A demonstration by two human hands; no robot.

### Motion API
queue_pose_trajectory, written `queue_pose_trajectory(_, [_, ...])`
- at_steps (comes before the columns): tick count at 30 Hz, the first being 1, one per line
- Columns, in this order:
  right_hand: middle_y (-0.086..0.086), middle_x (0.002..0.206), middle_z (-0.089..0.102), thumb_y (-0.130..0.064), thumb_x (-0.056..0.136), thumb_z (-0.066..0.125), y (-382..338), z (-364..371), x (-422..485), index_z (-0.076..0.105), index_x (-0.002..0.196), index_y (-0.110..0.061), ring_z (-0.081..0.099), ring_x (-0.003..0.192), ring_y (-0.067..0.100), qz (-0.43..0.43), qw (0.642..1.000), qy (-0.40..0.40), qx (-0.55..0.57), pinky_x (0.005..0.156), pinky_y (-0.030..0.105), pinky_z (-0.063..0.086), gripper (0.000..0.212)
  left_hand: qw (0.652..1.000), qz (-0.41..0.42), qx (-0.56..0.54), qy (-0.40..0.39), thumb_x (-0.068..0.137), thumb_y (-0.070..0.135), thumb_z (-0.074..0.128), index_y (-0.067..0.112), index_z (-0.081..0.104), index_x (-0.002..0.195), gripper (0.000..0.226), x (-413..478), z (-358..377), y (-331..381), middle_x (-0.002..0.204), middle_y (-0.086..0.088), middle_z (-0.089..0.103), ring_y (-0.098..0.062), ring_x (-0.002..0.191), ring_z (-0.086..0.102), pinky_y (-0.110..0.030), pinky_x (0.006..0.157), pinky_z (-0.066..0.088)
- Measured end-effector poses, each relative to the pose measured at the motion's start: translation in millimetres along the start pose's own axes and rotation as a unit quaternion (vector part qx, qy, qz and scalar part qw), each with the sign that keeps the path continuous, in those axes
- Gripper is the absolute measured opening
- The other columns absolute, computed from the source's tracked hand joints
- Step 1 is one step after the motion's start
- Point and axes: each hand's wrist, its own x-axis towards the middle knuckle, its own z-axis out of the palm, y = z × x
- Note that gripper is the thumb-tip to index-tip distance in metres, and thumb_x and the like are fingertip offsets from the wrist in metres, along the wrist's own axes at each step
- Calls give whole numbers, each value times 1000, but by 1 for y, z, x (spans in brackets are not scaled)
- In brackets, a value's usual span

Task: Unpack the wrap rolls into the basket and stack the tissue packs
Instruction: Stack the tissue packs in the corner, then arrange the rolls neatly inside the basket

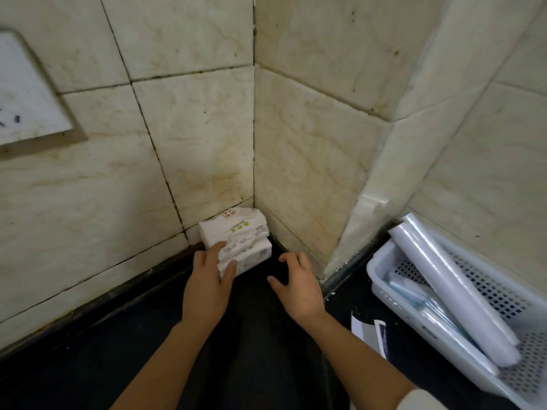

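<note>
My left hand (208,279) has its fingers (217,247) laid on the tissue packs (236,242), thumb against the near end of the lower pack; I read that as a light grasp or a steadying press, not a lift. My right hand (296,284) hangs released just right of the stack, fingers curled and spread over the dark worktop (118,350), touching nothing. The packs sit two high in the far corner where the tiled walls (177,143) meet, long axis running left to right, the upper one skewed slightly over the lower. So the stack lies straight ahead of both hands, the left already on it, the right nearer its free right end. To square it, I judge the right hand must close in leftward. Well off to the right, the white basket (393,294) already holds the wrap rolls (450,291), lying slantwise.
</note>
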Motion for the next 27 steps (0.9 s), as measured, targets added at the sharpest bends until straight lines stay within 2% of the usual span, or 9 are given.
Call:
queue_pose_trajectory(3, [-4, 115, 47, -32, 84, 69, 16, -29, -37, 51, 115, -21, 54, 99, 13, 13, 1000, 15, 4, 81, 25, 47, 37, 999, -9, -20, -32, 95, 36, 48, 34, 38, 133, 40, -41, 17, 29, 124, 1, 44, -8, 79, 55, -29, 72, 52])
queue_pose_trajectory(7, [-4, 112, 49, -29, 84, 67, 51, -78, -80, 54, 113, -22, 53, 100, 14, 36, 999, 23, -15, 84, 26, 46, 33, 992, -14, -27, -123, 96, 35, 46, 34, 37, 134, 39, -92, 55, 67, 129, 2, 43, -8, 88, 58, -31, 78, 54])
queue_pose_trajectory(10, [-3, 112, 51, -27, 86, 65, 83, -120, -102, 54, 115, -19, 53, 102, 14, 57, 997, 48, -32, 83, 25, 45, 32, 984, 14, -32, -173, 96, 33, 45, 30, 38, 136, 40, -115, 91, 100, 136, 2, 41, -10, 106, 54, -27, 88, 48])
queue_pose_trajectory(14, [2, 113, 54, -20, 85, 66, 128, -174, -123, 56, 114, -14, 54, 104, 18, 90, 990, 94, -59, 89, 30, 45, 31, 974, 87, -24, -208, 96, 29, 44, 23, 38, 139, 44, -127, 135, 149, 144, 1, 36, -13, 131, 36, -24, 103, 34])
queue_pose_trajectory(18, [0, 116, 53, -20, 86, 64, 165, -217, -131, 54, 117, -15, 53, 105, 17, 130, 983, 113, -70, 84, 23, 40, 33, 963, 156, 9, -219, 97, 29, 44, 17, 39, 139, 45, -126, 169, 192, 151, -8, 28, -19, 140, 22, -33, 113, 32])
queue_pose_trajectory(20, [-1, 119, 52, -23, 87, 63, 181, -229, -129, 53, 120, -17, 53, 105, 17, 148, 978, 118, -86, 81, 26, 43, 35, 957, 189, 45, -217, 97, 30, 44, 15, 40, 138, 44, -121, 184, 205, 152, -11, 27, -23, 141, 21, -34, 115, 28])
queue_pose_trajectory(23, [0, 124, 50, -31, 88, 62, 199, -236, -119, 50, 124, -19, 53, 105, 19, 160, 975, 99, -117, 84, 31, 47, 40, 953, 204, 88, -205, 96, 30, 43, 15, 42, 137, 43, -109, 203, 212, 153, -12, 28, -27, 141, 23, -41, 118, 21])
queue_pose_trajectory(27, [2, 125, 49, -36, 86, 62, 224, -237, -93, 47, 128, -17, 45, 113, 21, 155, 976, 68, -140, 95, 32, 41, 49, 950, 201, 134, -200, 97, 32, 33, 13, 47, 136, 46, -95, 227, 221, 149, -12, 38, -27, 139, 32, -44, 118, 19])
